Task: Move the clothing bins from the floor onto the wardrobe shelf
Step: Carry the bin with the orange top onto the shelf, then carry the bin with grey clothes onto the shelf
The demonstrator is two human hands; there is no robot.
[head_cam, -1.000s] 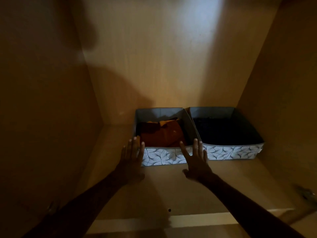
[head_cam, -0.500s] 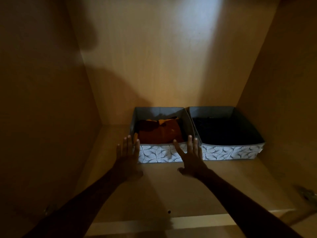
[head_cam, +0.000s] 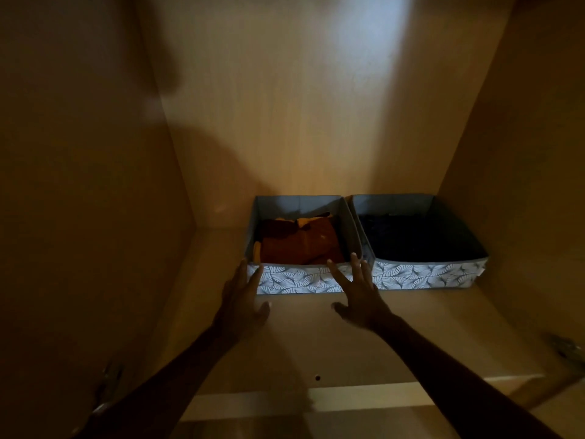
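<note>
Both hands flat and open, gripping nothing: left hand (head_cam: 242,301) and right hand (head_cam: 359,294) press the orange bin (head_cam: 297,278), mid-frame. Next: seat it beside the dark bin (head_cam: 424,275).

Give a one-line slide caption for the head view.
Both open hands press the orange-clothes bin back beside the dark-clothes bin.

Two bare forearms, no sleeves, no watch or rings visible. Left hand (head_cam: 241,301) and right hand (head_cam: 359,297): slim fingers, pale short nails, dimly lit.
</note>
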